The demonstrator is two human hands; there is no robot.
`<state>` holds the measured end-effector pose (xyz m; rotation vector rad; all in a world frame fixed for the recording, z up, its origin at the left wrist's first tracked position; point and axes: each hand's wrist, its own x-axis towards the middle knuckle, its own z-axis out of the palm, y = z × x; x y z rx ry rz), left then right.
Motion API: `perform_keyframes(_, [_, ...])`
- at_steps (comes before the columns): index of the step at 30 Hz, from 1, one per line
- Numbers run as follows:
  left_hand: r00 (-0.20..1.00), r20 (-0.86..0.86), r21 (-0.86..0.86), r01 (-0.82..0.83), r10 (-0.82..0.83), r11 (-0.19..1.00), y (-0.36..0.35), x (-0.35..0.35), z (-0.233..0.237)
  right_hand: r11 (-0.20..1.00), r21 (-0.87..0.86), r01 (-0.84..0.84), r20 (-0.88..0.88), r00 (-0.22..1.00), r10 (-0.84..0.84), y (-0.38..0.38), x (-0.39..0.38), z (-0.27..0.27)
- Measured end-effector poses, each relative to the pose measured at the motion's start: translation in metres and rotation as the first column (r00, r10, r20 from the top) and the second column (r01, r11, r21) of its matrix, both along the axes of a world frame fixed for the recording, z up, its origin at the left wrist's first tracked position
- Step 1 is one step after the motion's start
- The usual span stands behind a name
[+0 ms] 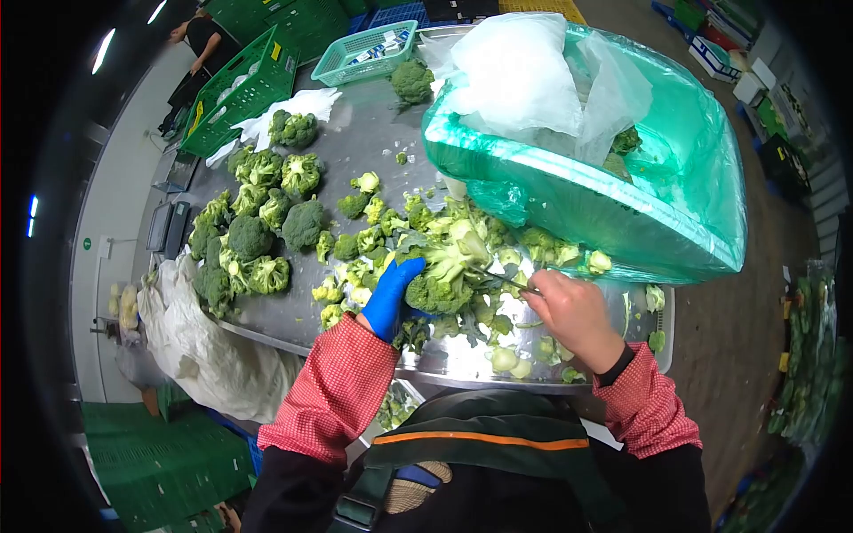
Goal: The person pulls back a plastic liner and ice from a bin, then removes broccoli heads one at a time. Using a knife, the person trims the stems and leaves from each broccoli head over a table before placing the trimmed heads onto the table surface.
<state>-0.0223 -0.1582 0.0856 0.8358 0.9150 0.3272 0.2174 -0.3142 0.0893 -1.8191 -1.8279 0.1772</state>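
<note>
My left hand [388, 298], in a blue glove, is closed around a head of broccoli [440, 293] whose pale cut stems face up and away from me. My bare right hand [573, 311] grips a knife [506, 281], its thin blade reaching left to the broccoli's stem side. Around both hands lie cut florets [360, 249], leaves and stem pieces [508, 361] on the metal table [342, 115]. To the left, whole broccoli heads [251, 237] sit in a loose group.
A bin lined with green plastic [586, 191] stands at the back right, with white plastic bags [511, 71] on it. Behind are a light green basket [366, 55] and a green crate [244, 84]. A person [206, 49] stands far left. White sheeting [200, 333] hangs by the table's left edge.
</note>
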Motion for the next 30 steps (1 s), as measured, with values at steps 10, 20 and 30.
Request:
perform_keyframes(10, [0.958, 0.286, -0.415, 0.110, 0.015, 0.903, -0.034, 0.026, -0.018, 0.992, 0.048, 0.113, 0.104, 0.988, -0.117, 0.009, -0.016, -0.022])
perform_keyframes(20, [0.980, 0.195, 0.009, 0.050, -0.051, 0.999, -0.009, 0.026, 0.003, 0.973, -0.086, 0.213, -0.195, 0.954, -0.226, -0.029, 0.029, -0.040])
perform_keyframes(30, [0.877, -0.335, 0.377, 0.459, -0.343, 0.804, 0.032, 0.042, 0.016, 0.991, -0.044, -0.129, 0.271, 0.953, 0.136, -0.014, 0.043, 0.009])
